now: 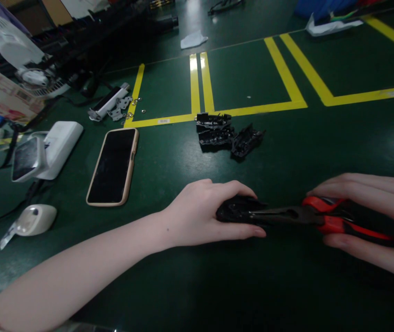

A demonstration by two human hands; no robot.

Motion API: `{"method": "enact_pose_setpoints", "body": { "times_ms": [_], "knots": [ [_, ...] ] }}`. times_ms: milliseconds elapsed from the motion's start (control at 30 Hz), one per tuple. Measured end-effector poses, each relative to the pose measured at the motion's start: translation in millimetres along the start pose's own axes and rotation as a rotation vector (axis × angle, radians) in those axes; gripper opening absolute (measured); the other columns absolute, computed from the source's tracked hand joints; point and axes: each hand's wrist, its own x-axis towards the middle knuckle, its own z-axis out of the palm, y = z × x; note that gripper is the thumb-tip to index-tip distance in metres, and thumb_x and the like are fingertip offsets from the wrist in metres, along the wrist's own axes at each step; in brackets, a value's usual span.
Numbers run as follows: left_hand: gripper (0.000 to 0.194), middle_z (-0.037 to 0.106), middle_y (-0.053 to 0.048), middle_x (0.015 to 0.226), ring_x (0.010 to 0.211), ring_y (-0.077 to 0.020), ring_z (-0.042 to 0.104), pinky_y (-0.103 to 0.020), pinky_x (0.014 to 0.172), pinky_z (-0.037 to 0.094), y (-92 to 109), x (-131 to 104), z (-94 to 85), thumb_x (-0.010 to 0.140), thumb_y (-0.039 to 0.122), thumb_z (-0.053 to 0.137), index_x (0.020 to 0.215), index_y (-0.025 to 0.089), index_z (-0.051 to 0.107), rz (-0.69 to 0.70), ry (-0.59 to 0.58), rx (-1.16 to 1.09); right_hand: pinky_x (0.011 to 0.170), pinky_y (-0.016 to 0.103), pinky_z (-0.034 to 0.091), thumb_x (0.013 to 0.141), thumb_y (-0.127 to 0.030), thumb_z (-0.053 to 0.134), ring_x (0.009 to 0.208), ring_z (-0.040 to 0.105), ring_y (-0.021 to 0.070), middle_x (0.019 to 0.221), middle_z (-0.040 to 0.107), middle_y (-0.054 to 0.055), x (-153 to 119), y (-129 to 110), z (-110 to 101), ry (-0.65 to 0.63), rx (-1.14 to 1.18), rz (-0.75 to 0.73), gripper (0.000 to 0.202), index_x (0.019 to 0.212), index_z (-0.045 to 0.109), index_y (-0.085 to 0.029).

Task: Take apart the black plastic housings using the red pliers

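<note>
The left hand (pixel 200 214) has its grip closed round a small black part (pixel 233 210), just right of the lower middle of the frame, fingers on the upper side and thumb below. The right hand (pixel 379 191), at the right edge, has its grip round the red handles of the pliers (pixel 334 225). The plier tips meet the part near the left fingertips; whether they are shut on it cannot be told.

Good handling here calls for a firm left hold just behind the tips, thumb and fingertips out of the bite, pliers in line with the part, and a light, even squeeze, since thin plastic edges could crack.

Three black pieces (pixel 216 136) lie above the hands, apart from them, near the yellow tape (pixel 269 109). The phone (pixel 112 166) lies left of centre, above the left forearm, so sideways moves suit the green counter (pixel 217 286) toward the lower edge better. Small metal brackets (pixel 116 114) sit farther off, upper left.
</note>
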Motion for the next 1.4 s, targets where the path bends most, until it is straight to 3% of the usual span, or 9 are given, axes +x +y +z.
{"method": "enact_pose_setpoints", "body": {
  "times_ms": [1400],
  "knots": [
    [0.042,0.072,-0.001,0.105,0.087,-0.0142,0.068,-0.025,0.077,0.051,0.8,-0.4,-0.7,0.085,0.048,0.072,0.114,0.019,0.064,0.012,-0.019,-0.005,0.069,0.029,0.054,0.088,-0.051,0.059,0.083,0.068,0.0175,0.102,0.068,0.002,-0.5,4.5,-1.0,0.025,0.003,-0.007,0.038,0.114,0.06,-0.023]
  ]
}}
